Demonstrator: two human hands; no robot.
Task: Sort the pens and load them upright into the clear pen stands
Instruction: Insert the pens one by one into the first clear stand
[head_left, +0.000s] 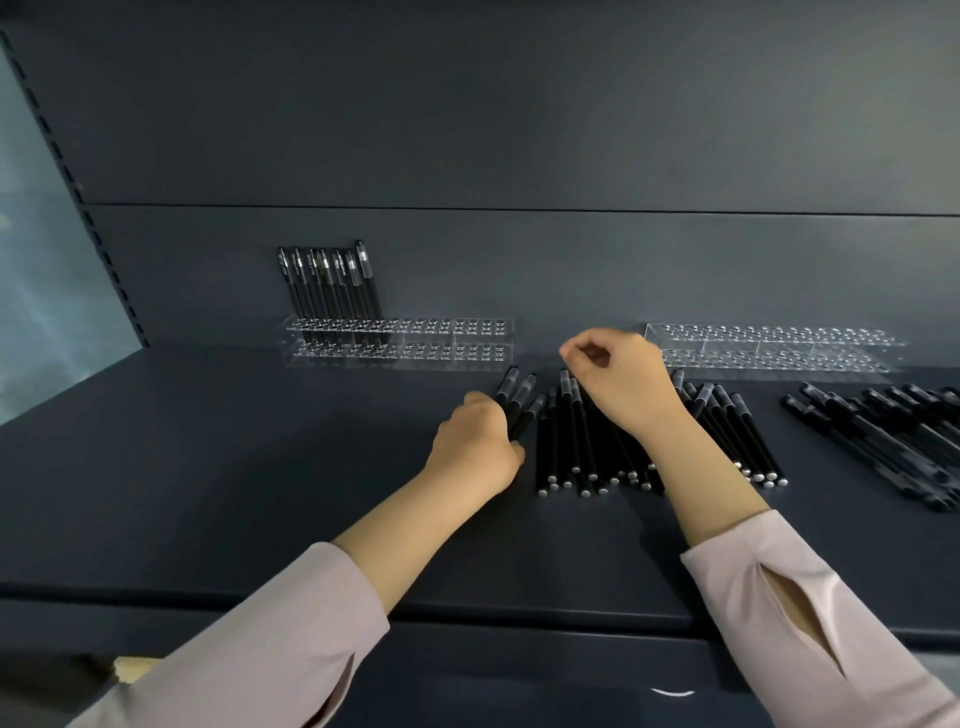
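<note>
The left hand (478, 436) grips three black pens (519, 397) mid-frame. The right hand (621, 382) curls above the pen pile (571, 447); I cannot tell whether it holds anything.

My left hand (478, 441) grips a few black pens (519, 402). A heap (571, 447) lies mid-shelf, a second heap (883, 436) by its right edge, and upright pens (327, 283) stand in the left clear stand (415, 338).

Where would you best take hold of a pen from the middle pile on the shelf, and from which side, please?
Probably by the cap, coming down from above with two fingers. The pens in the middle pile lie flat, packed side by side, so the barrels offer no gap, while their caps stick out unevenly at the far edge.
</note>
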